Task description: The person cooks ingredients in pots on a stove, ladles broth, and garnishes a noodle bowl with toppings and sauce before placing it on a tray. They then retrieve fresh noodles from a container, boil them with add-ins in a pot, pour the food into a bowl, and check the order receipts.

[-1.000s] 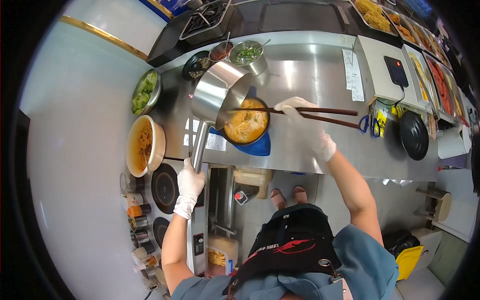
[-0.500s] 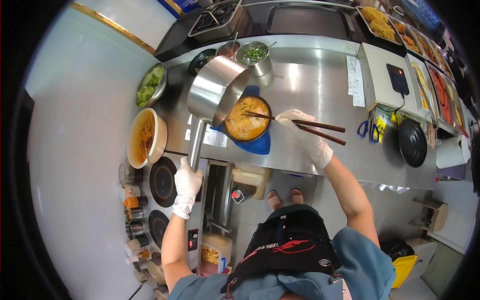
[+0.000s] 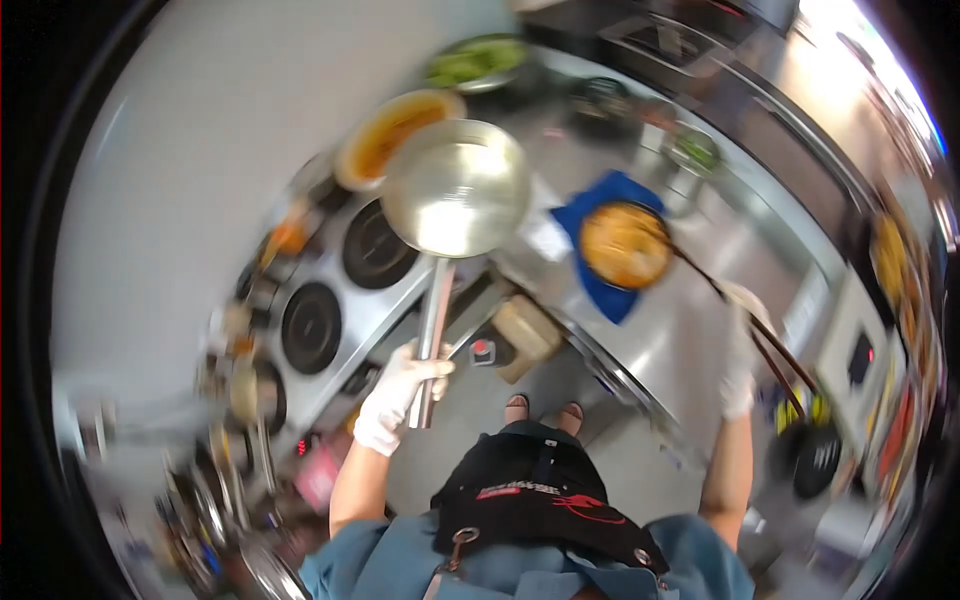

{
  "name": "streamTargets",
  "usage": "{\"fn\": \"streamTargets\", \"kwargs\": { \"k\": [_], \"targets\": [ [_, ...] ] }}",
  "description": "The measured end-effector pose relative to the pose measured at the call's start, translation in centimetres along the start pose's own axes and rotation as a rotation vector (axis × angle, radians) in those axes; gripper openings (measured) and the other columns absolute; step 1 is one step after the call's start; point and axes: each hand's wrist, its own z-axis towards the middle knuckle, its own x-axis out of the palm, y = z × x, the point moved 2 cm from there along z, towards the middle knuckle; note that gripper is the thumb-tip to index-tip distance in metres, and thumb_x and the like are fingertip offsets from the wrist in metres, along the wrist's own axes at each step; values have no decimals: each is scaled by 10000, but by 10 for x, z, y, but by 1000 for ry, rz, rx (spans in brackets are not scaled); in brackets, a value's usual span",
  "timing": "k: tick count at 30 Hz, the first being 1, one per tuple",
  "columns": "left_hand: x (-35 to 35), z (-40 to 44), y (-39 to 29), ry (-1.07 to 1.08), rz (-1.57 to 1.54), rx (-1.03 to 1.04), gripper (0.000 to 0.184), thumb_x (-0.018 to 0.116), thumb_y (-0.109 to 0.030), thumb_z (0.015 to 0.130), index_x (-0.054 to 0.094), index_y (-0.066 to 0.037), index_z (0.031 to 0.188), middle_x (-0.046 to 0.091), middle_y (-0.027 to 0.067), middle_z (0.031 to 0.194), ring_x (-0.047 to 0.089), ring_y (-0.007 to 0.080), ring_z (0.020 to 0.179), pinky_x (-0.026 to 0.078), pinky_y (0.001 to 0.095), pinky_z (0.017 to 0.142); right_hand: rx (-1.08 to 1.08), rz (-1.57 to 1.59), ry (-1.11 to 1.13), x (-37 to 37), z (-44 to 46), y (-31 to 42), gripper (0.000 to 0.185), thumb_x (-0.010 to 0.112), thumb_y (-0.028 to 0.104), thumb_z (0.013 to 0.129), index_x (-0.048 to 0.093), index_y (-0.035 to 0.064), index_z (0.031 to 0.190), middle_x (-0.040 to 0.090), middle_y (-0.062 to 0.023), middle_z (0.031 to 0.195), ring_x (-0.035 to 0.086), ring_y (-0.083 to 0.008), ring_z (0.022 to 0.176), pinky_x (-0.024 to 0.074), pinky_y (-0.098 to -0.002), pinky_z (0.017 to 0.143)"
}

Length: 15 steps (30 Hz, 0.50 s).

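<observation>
My gloved left hand [image 3: 402, 388] is wrapped round the handle of a steel saucepan [image 3: 455, 190], whose inside faces up and shows no food. The pan hangs near the stove edge, left of the counter. In my gloved right hand [image 3: 738, 340] are dark chopsticks [image 3: 765, 335], and their tips reach the right edge of a black bowl of noodles in orange broth [image 3: 627, 245]. Under that bowl lies a blue cloth [image 3: 598, 290] on the steel counter [image 3: 640, 350]. The view is blurred by motion.
Two round burners [image 3: 311, 327] are at the left. A white bowl of orange food [image 3: 395, 135] and a bowl of greens [image 3: 475, 62] stand behind the saucepan. A pot of chopped greens [image 3: 692, 150] is at the back. A black plate [image 3: 817, 460] lies at the right.
The view has turned to the left. My left hand has moved the saucepan away from the noodle bowl and levelled it. The chopsticks stay in my right hand, by the bowl.
</observation>
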Motion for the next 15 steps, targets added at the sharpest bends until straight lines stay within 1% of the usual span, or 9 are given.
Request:
{"fn": "streamTargets", "kwargs": {
  "k": [1,2,4,7,8,10,12,14,15],
  "targets": [
    [-16,-17,5,42,-133,-34,342,673,-49,784,526,43,1079,515,24,651,513,120,516,429,243,482,35,58,-57,3,-1,-29,200,511,98,959,674,-12,993,673,-82,956,614,-167,919,467,-318,878],
    [-36,-30,16,83,-280,-37,324,659,-66,806,531,35,1087,522,20,673,502,110,518,413,237,475,-53,-9,-74,4,5,-27,263,499,178,976,655,-28,1028,669,-95,984,619,-180,918,475,-322,865],
    [-59,-57,36,50,-479,-15,292,643,-76,818,541,30,1070,518,12,666,484,102,511,395,226,470,-16,152,-139,19,11,-16,330,475,246,989,629,-41,1045,664,-98,953,614,-186,898,475,-316,849],
    [-110,-83,61,-87,-586,9,271,639,-77,816,551,25,1051,515,15,662,471,102,506,390,230,474,50,396,-9,86,11,26,380,483,308,980,623,-43,1009,653,-99,893,606,-190,842,468,-321,834],
    [-128,-87,68,-97,-604,20,271,639,-77,816,551,25,1051,515,15,662,471,102,506,390,230,474,131,500,18,120,2,42,355,453,279,993,612,-38,993,635,-104,922,599,-197,847,459,-335,855],
    [-167,-90,88,-239,-621,50,262,641,-74,813,555,20,1042,512,22,664,471,104,508,398,241,483,39,561,162,191,-13,65,354,411,249,1006,609,-43,978,619,-134,986,594,-204,872,457,-342,857],
    [-211,-87,110,-281,-655,57,265,652,-80,809,553,19,1034,514,24,676,478,108,516,413,248,496,33,715,430,262,-45,82,358,373,222,1013,605,-49,976,599,-151,1041,590,-213,927,479,-341,855],
    [-251,-80,122,-308,-646,97,248,658,-82,807,554,19,1009,518,20,686,487,111,525,426,247,503,212,849,589,329,-87,117,349,372,194,1009,606,-63,972,587,-156,1069,585,-225,980,503,-345,867],
    [-268,-77,126,-313,-647,100,225,658,-80,808,555,18,983,522,17,696,496,113,536,437,248,509,203,821,660,363,-107,133,323,388,170,1002,611,-63,986,584,-156,1076,584,-234,995,510,-350,874]
  ]
}}
